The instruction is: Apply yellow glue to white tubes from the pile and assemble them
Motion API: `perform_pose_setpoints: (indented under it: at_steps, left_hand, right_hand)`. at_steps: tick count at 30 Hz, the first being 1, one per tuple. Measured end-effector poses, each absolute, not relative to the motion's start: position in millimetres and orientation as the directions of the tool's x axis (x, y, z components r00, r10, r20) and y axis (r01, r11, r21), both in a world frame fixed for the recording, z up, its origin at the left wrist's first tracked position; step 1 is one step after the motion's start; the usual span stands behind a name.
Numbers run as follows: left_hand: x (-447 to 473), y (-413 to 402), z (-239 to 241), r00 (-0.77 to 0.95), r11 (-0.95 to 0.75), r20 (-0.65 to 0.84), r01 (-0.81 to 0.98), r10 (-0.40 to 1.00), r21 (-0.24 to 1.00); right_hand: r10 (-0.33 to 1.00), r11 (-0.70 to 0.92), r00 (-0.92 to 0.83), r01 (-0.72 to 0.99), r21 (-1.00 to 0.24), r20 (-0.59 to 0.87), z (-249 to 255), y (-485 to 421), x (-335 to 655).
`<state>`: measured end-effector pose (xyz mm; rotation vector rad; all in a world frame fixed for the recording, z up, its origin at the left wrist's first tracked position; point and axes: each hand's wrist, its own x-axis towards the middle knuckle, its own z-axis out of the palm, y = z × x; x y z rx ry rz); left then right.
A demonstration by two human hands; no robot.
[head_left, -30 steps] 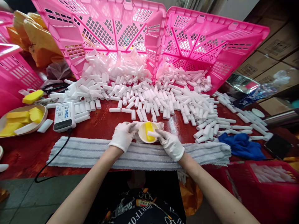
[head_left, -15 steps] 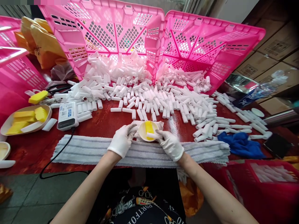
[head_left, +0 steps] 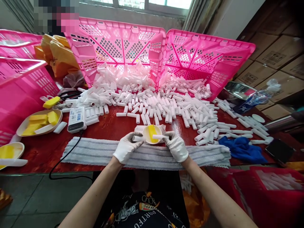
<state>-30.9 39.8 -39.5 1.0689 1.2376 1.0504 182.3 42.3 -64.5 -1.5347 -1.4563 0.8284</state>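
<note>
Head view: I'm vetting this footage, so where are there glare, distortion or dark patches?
Head view: window washed out; glare on the red table beside the bowl; boxes at right look slanted, fading into darkness; pixelation at upper left.

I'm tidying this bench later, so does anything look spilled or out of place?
White tubes lie jumbled from the pink baskets across the red table, like a spill, though perhaps deliberately. A blue cloth is bunched on the right.
</note>
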Motion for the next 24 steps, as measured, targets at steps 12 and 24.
perform_pose_setpoints:
  at_steps: [12, 24]
  left_hand:
    - [-31.3, 34.4, -50.6, 0.159, -0.171, 0.130, 0.279, 0.979, 0.945]
    - [-11.7, 23.5, -12.5, 0.387, -0.244, 0.064, 0.437, 0.920, 0.866]
  right_hand:
    - [0.924, -0.295, 0.315, 0.231, -0.927, -0.216, -43.5, 70.0, 178.2]
    - [0.981, 0.078, 0.091, 0.621, -0.780, 0.170, -1.2, 30.7, 175.4]
